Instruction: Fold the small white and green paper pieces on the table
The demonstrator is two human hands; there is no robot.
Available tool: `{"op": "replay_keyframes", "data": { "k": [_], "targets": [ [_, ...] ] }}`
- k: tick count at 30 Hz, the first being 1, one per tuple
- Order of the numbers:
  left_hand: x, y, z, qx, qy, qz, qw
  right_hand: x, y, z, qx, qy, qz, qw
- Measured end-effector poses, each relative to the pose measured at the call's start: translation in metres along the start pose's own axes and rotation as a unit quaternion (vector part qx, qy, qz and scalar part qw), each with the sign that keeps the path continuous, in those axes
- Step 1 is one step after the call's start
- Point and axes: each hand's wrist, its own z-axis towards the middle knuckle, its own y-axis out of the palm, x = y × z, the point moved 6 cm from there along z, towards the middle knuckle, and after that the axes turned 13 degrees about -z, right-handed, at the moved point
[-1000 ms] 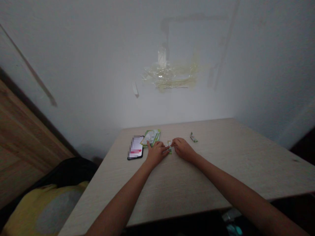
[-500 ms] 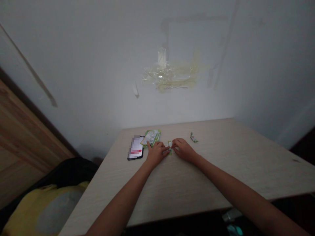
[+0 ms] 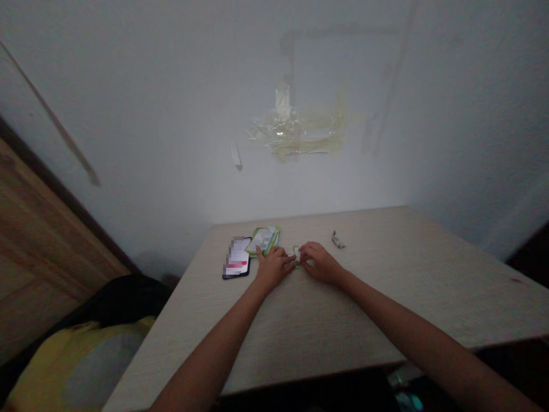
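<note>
A small piece of green and white wrapper lies on the table between my two hands, mostly covered by fingers. My left hand rests on the table and presses the wrapper's left side with its fingertips. Its thumb points away, towards a stack of green and white packets. From the right, my right hand pinches the wrapper's edge between thumb and fingers. Farther right lies a crumpled or folded strip of similar wrapper, touched by neither hand.
Left of the packets lies a phone with its screen lit. The pale wooden table meets a wall bearing peeling clear tape. At the lower left is a yellow and grey plush-like item, beside a wooden panel.
My right hand's fingers have shifted slightly over the wrapper's edge, and more of its white side shows. My left hand has stayed in place. The packets, phone and strip have not moved.
</note>
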Motion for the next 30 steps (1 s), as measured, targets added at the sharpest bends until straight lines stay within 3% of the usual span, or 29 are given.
{"op": "replay_keyframes", "data": {
  "k": [30],
  "targets": [
    [0.0000, 0.0006, -0.0007, 0.007, 0.007, 0.003, 1.000, -0.0062, -0.0045, -0.0031, -0.018, -0.015, 0.071, 0.997]
  ]
}}
